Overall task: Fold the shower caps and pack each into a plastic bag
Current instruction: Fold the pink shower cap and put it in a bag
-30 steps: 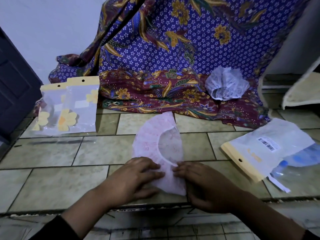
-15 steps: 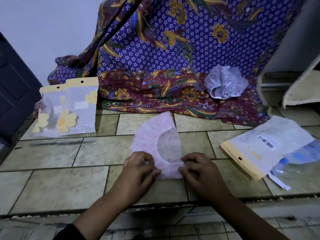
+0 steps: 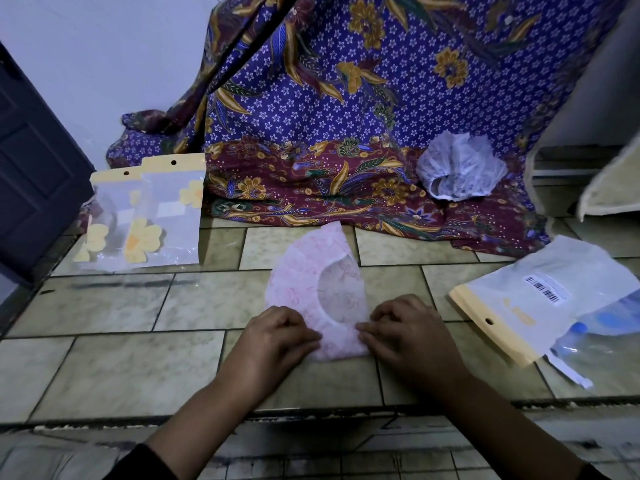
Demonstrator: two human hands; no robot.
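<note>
A pink shower cap [image 3: 304,289], folded flat into a half-moon, lies on the tiled floor in the middle of the head view. My left hand [image 3: 273,344] pinches its near left edge with curled fingers. My right hand [image 3: 408,337] pinches the near right edge the same way. A white crumpled shower cap [image 3: 460,168] sits on the patterned cloth at the back right. Two clear plastic bags with yellow flowers [image 3: 152,216] lie at the left. A yellow-topped bag with a barcode label [image 3: 540,299] lies at the right.
A purple and maroon floral cloth [image 3: 329,116] hangs and spreads across the back. A dark door [image 3: 31,181] stands at the left. A cream cushion edge [image 3: 613,188] shows at the far right. A raised tile step edge [image 3: 311,414] runs below my hands.
Both hands curled from lying flat on the cap's near end to pinching its edges. The near end of the cap has been drawn shorter.
</note>
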